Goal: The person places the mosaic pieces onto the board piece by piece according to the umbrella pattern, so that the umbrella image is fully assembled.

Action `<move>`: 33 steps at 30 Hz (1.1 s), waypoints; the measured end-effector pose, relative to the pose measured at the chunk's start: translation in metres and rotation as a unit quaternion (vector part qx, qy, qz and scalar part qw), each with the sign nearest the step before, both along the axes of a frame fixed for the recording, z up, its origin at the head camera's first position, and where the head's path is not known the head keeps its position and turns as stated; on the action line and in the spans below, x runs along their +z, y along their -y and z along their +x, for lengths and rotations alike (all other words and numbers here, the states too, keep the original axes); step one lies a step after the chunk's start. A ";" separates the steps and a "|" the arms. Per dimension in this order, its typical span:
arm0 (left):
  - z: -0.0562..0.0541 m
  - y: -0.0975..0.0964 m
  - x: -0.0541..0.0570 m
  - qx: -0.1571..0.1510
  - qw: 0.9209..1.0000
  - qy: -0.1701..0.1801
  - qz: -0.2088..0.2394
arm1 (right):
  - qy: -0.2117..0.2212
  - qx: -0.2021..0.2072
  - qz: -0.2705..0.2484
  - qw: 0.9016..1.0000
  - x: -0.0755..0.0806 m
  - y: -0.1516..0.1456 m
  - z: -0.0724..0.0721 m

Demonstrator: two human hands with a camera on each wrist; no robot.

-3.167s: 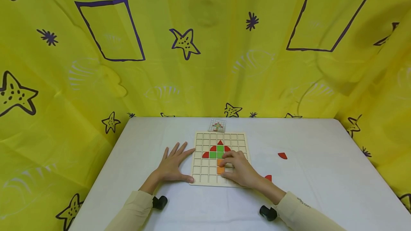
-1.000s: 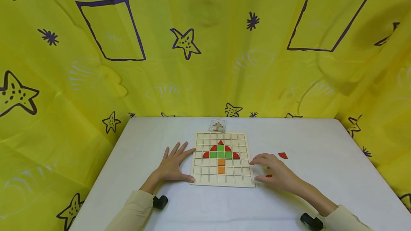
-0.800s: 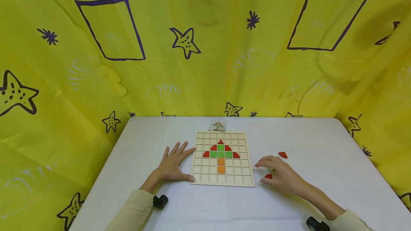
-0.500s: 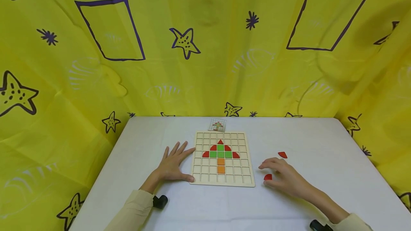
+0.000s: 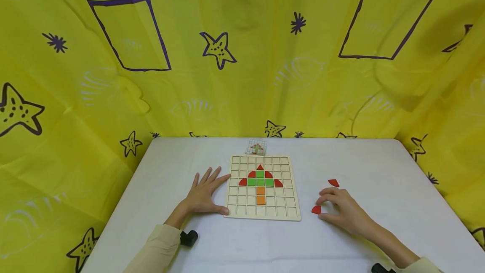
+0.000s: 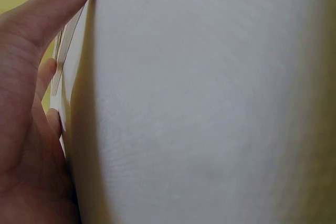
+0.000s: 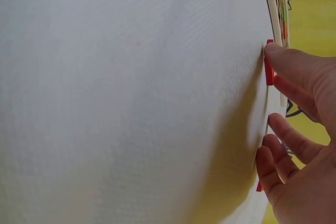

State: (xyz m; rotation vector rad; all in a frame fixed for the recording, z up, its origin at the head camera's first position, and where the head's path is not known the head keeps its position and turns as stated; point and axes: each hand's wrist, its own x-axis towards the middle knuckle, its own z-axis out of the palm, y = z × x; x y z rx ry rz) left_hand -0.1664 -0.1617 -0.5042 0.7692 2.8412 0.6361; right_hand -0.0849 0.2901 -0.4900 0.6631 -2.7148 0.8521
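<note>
A wooden grid board (image 5: 242, 212) carries a tree pattern: a red triangle (image 5: 260, 167) on top, green squares (image 5: 260, 182) edged by red quarter-circle tiles, and two orange squares (image 5: 260, 199) below. My left hand (image 5: 202, 196) lies with fingers spread at the board's left side, thumb at its near corner and a fingertip at its edge. Right of the board, my right hand (image 5: 346, 212) has thumb and index finger apart around a red quarter-circle tile (image 5: 316, 210) on the table. In the right wrist view, the thumb tip overlaps this tile (image 7: 269, 69).
A second red tile (image 5: 333, 183) lies beyond the right hand. A small pattern card (image 5: 256, 147) showing a similar tree sits behind the board. White cloth covers the table (image 5: 182, 155), with a yellow patterned curtain (image 5: 242, 96) around it.
My right hand has left the board and moved rightward to the nearer red tile. More green and red tiles now show on the board where the hand was. The left hand stays put.
</note>
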 end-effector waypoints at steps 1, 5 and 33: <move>0.000 0.000 0.000 -0.001 1.000 0.001 0.001 | 0.003 0.000 -0.001 1.000 0.000 0.000 0.000; -0.001 0.000 0.002 0.000 1.000 0.012 -0.001 | 0.012 -0.004 -0.002 1.000 0.000 0.001 0.001; -0.001 0.000 -0.001 0.001 1.000 0.003 0.002 | 0.016 0.038 0.015 0.999 0.003 -0.002 -0.006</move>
